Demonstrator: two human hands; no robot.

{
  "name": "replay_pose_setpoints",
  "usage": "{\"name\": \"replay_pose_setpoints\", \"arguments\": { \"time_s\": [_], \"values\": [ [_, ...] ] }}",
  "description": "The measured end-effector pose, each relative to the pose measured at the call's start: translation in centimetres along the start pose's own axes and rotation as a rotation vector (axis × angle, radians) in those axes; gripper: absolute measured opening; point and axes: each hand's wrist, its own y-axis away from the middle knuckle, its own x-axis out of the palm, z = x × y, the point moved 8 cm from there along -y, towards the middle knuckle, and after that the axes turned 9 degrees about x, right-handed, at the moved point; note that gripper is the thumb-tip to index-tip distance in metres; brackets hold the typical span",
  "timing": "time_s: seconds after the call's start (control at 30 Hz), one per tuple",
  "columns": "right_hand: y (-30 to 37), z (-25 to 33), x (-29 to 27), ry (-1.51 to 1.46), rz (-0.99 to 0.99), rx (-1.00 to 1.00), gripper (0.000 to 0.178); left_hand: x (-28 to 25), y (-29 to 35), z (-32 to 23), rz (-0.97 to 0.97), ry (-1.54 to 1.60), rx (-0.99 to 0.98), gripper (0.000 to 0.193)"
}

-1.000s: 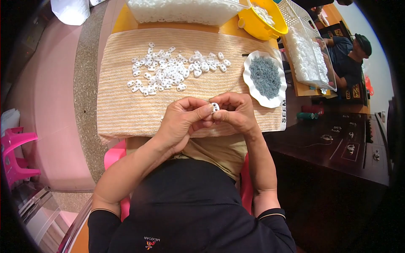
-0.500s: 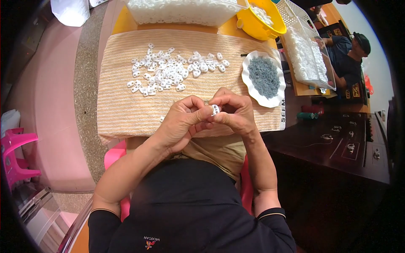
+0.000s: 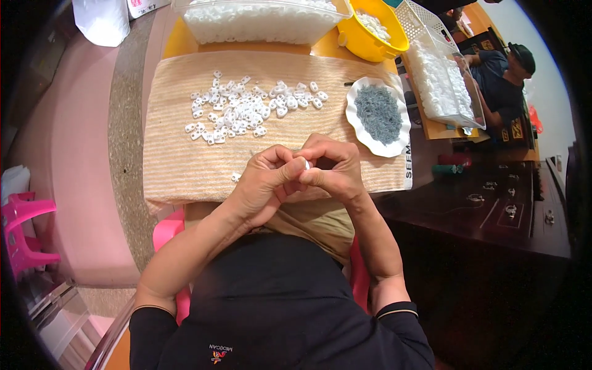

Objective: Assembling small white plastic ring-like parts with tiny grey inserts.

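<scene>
My left hand [image 3: 264, 182] and my right hand [image 3: 337, 168] meet above the near edge of a striped orange-and-white towel [image 3: 169, 154]. Between their thumbs and fingertips is a small white plastic piece [image 3: 307, 164], mostly covered and seen nearly edge-on. Both hands pinch it. Beyond them lies a loose pile of white two-hole plastic pieces [image 3: 242, 112], and one stray piece [image 3: 235, 177] rests beside my left wrist. To the right, a white wavy-rimmed plate [image 3: 352, 111] holds a heap of tiny grey parts [image 3: 378, 114], too small to make out singly.
A clear bin of white pieces [image 3: 259, 23] stands at the far edge, beside a yellow basin [image 3: 353, 42]. Another clear bin [image 3: 445, 98] is at the right, with a person [image 3: 499, 77] behind it. A pink stool [image 3: 28, 231] stands at far left.
The white piece has turned between my fingers, from showing its holes to nearly edge-on. My fingertips have closed further around it. The view has shifted slightly.
</scene>
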Motion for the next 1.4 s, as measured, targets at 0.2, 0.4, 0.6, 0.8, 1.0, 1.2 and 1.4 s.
{"name": "replay_pose_setpoints", "arguments": {
  "time_s": [0.2,0.4,0.6,0.8,1.0,1.2,1.4],
  "values": [
    [-0.4,-1.2,-0.5,0.037,0.019,0.132,0.021,-0.9,-0.3,-0.3,-0.072,-0.056,-0.021,0.010],
    [-0.5,-1.0,-0.9,0.048,0.042,0.161,0.013,-0.6,-0.3,-0.9,-0.107,-0.124,-0.012,0.012],
    [-1.8,0.6,-5.9,0.348,-0.166,0.300,0.012,-1.3,-0.1,-1.0,-0.158,-0.158,0.004,0.015],
    [-6.9,9.3,-16.1,0.356,-0.546,0.147,0.018,-1.0,0.0,-0.4,-0.157,-0.208,-0.021,0.013],
    [-8.1,8.6,-14.8,0.672,-0.573,-0.132,0.022,-1.4,-0.2,-0.9,-0.160,-0.206,0.010,0.013],
    [-6.4,3.2,-6.3,1.145,-0.330,0.074,0.020,-1.4,0.0,-0.9,-0.153,-0.194,0.028,0.012],
    [-6.4,1.8,-5.7,1.532,-0.356,0.095,0.021,-1.0,0.1,-0.7,-0.157,-0.222,0.015,0.011]
  ]
}}
